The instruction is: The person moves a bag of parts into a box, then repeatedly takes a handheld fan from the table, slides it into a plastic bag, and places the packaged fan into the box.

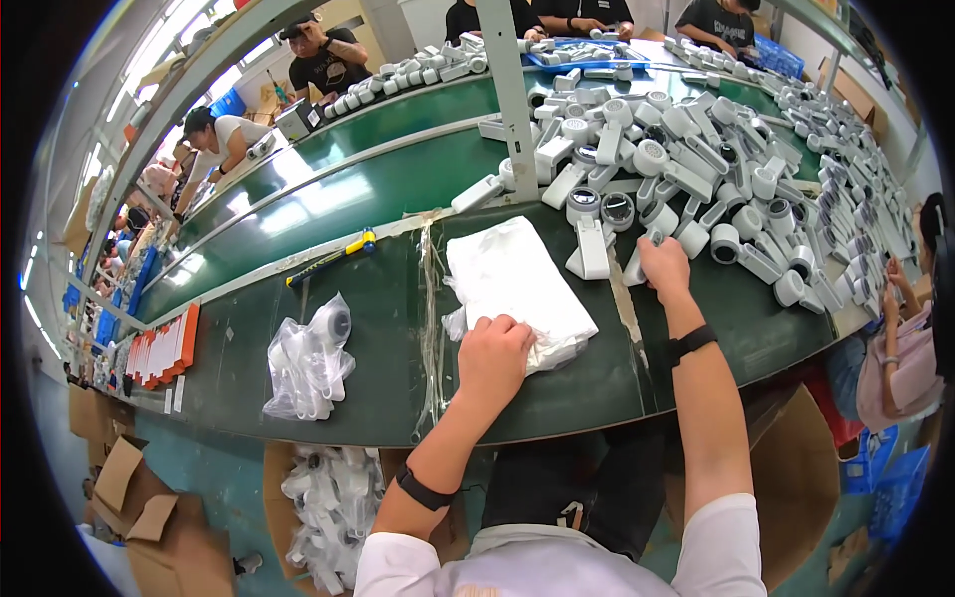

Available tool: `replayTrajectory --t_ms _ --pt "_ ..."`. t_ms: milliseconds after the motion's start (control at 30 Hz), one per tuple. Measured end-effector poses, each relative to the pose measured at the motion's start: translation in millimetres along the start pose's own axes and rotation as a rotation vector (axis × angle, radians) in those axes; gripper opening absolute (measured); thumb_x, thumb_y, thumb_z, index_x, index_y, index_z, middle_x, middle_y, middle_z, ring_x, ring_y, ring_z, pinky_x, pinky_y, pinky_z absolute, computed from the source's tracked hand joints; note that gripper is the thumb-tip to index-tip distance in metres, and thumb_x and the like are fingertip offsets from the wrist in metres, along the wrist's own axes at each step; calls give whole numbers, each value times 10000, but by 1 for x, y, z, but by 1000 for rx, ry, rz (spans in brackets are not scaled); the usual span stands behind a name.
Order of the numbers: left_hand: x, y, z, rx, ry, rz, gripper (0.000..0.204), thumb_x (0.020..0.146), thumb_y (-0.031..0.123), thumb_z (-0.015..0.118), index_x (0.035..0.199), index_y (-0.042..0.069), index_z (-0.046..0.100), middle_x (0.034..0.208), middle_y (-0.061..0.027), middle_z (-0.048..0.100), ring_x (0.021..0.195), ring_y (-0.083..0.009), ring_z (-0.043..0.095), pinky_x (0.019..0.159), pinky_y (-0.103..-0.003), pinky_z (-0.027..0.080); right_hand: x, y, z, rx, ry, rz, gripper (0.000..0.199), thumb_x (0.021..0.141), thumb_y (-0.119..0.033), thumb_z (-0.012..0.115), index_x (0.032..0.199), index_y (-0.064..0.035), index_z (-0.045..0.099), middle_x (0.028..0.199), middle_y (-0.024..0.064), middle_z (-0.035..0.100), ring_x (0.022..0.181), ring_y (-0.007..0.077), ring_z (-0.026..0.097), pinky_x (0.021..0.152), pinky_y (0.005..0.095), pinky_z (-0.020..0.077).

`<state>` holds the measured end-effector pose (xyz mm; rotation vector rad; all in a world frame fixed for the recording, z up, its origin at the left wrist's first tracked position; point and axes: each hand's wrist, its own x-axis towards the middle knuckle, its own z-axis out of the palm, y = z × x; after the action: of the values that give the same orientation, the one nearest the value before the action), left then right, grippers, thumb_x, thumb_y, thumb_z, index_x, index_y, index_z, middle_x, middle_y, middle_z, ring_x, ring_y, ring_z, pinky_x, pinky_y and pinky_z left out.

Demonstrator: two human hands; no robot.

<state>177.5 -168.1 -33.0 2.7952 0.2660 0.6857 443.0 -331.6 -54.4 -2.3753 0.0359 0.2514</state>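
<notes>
A stack of white plastic bags [517,274] lies on the dark green bench in front of me. My left hand [494,358] rests on its near edge, with curled fingers pinching the top bag. To the right, my right hand [664,265] is closed around a white handheld device [635,267] at the edge of a big heap; my fingers hide much of it. Beside it stands another white handheld device [591,244] with a round head and a straight handle. Several bagged devices [310,360] lie left of the stack in clear plastic.
A heap of white devices [686,159] covers the right side. Behind the bench runs a green conveyor [269,224], with a metal post [507,99] rising at its edge. A yellow-and-black hammer [333,259] and orange boxes [164,348] lie left. Below stands a carton of bagged devices [333,507]. Co-workers sit opposite.
</notes>
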Motion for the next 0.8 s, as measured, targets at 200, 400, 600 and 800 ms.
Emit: replayTrajectory --t_ms 200,400,600,800 --pt "6 -4 -7 -135 97 -29 137 841 161 672 904 43 700 846 -100 665 795 -308 601 692 -389 488 -31 34 -8 624 79 -235 300 884 -231 538 1055 13 571 873 101 613 646 231 635 592 368 508" --pt "9 5 -19 -615 79 -299 180 927 156 616 968 -13 660 775 -98 659 664 -183 606 644 -291 475 -150 30 -50 1124 -275 -261 356 851 -179 445 1165 -13 470 904 127 593 613 200 613 550 319 513" --pt "-6 19 -26 -729 94 -335 194 944 171 623 982 -16 657 728 2 603 655 -57 520 601 -223 427 -228 66 -54 980 -702 -305 445 843 -41 519 1282 -8 447 880 149 642 629 184 625 528 299 510" --pt "-10 27 -37 -873 -1 -314 178 938 160 635 994 -5 668 681 44 563 595 -17 458 527 -199 356 -247 49 -55 580 -803 -359 796 853 -70 620 1516 -76 180 849 83 652 647 107 584 553 250 481"
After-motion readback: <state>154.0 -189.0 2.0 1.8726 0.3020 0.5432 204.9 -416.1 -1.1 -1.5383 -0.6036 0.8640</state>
